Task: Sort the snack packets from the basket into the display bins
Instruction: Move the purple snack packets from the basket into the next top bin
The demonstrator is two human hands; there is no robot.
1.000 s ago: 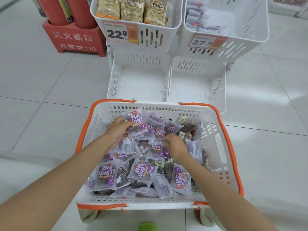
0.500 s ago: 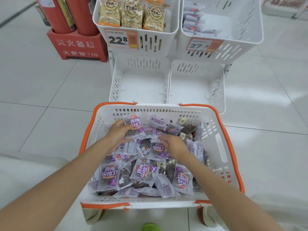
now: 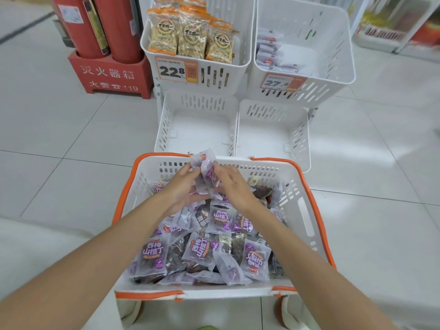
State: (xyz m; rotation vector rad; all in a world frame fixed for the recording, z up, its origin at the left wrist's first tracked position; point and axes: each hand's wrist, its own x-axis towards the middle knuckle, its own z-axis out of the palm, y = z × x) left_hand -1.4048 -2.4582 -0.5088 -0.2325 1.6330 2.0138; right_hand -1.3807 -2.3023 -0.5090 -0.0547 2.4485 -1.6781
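Both the left hand [image 3: 182, 188] and right hand [image 3: 234, 186] higher than before, each grip pinching purple packets [image 3: 204, 164] above the basket [image 3: 289, 186].

My left hand [image 3: 182, 189] and right hand [image 3: 234, 189] cover much of the snack packets [image 3: 205, 165] they pinch. The top edge crops the fire extinguishers [image 3: 119, 32].

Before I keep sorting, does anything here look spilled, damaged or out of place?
Nothing spilled or damaged. The purple packets lie jumbled in the basket, with a few brown packets mixed in at its far right.
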